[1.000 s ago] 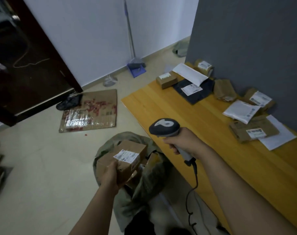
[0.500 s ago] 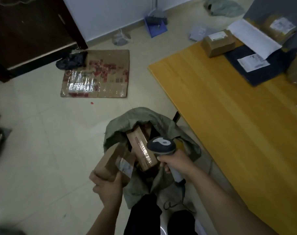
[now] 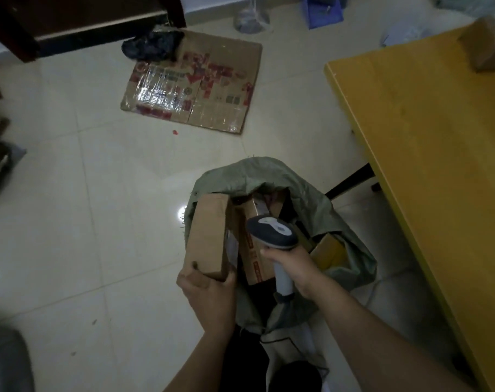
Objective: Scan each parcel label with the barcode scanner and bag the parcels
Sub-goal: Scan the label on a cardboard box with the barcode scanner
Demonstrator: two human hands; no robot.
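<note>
The green woven sack point(image 3: 269, 176) is sitting on the tiled floor point(image 3: 99, 222), near and centre, just left of the yellow wooden counter point(image 3: 424, 137). The brown cardboard parcel point(image 3: 208, 236) is standing at the left of the sack's mouth, its near end in the left hand point(image 3: 209, 295). Right of it, the right hand point(image 3: 294, 267) is holding the grey handheld barcode scanner point(image 3: 271, 232) over the sack. A flattened printed cardboard sheet point(image 3: 195, 80) is lying on the floor far behind.

The mouth of the grey-green woven sack point(image 3: 269, 176) on the tiled floor point(image 3: 113, 222) is crowded: a plain brown cardboard box point(image 3: 208, 236) fills its left side, and a taped brown carton point(image 3: 254, 258) and a grey handheld scanner point(image 3: 271, 232) fill the middle. The left edge of the yellow wooden table point(image 3: 424, 137) hems in the right. Open floor lies to the left, up to a flattened printed cardboard sheet point(image 3: 206, 89).
</note>
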